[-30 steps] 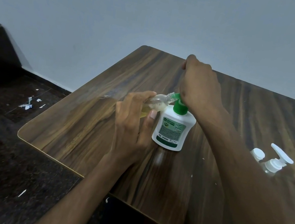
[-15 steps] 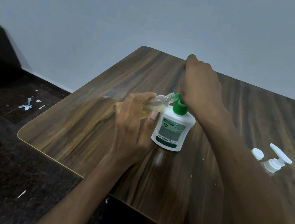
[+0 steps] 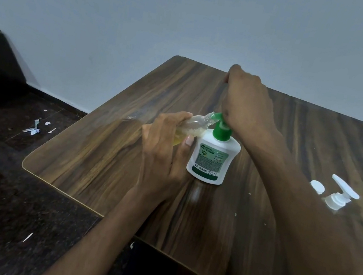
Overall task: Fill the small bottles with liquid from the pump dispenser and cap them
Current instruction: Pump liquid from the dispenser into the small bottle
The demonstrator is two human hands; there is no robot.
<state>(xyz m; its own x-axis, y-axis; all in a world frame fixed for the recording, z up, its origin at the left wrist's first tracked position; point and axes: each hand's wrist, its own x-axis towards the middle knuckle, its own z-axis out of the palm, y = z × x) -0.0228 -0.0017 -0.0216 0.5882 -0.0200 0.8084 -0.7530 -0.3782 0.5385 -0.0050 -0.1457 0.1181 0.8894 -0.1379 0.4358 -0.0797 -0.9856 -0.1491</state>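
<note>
Dark wood-grain counter [image 3: 100, 159] filling the view, grey wall behind. White pump dispenser bottle with green collar and label [image 3: 212, 157] upright near the counter's middle. Right hand [image 3: 246, 105] down on the green pump head, fingers curled over it, pressing. Left hand [image 3: 160, 155] wrapped round a small clear bottle with yellowish liquid [image 3: 191, 128], tilted, its open neck right at the green spout. Off to the right, well apart: a white pump-spray cap [image 3: 340, 195] and, just beside it, a small white round cap [image 3: 317, 186].
</note>
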